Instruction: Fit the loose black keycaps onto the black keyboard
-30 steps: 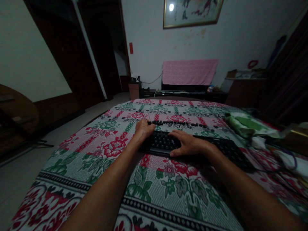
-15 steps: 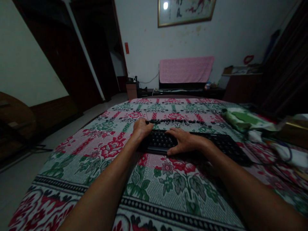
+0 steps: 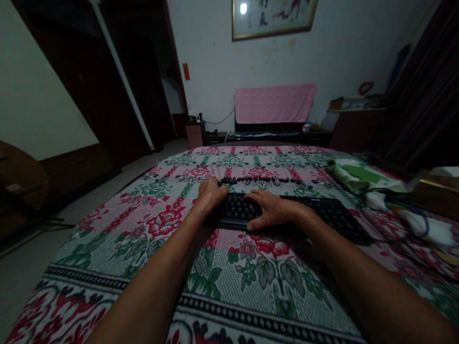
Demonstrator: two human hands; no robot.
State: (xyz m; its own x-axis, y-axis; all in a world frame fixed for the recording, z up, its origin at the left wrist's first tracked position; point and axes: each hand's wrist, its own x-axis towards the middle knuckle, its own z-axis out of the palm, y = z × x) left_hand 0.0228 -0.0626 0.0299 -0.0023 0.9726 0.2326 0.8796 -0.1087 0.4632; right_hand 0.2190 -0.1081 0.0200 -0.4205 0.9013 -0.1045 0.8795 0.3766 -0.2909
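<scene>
A black computer keyboard (image 3: 233, 223) lies on the patterned tablecloth in front of me. Above its left end is my left hand (image 3: 212, 192), fingers curled round a thin wire tool (image 3: 218, 173) whose wires point up and away; it looks like a keycap puller, and most of it is hidden. My right hand (image 3: 268, 209) grips across the middle of the keyboard, thumb at the front edge and fingers toward the back edge. Just behind the keyboard, several loose black keycaps (image 3: 263, 180) form a rough row on the cloth.
The floral tablecloth (image 3: 165, 222) covers the table. At the right lie a green and white packet (image 3: 358, 173), a white bundle (image 3: 428, 227), a gold-brown box (image 3: 435, 191) and dark cables. A pink cloth (image 3: 274, 102) hangs over a screen by the far wall.
The whole view has shifted slightly. Both hands keep nearly the same places on the keyboard, and the row of keycaps looks unchanged.
</scene>
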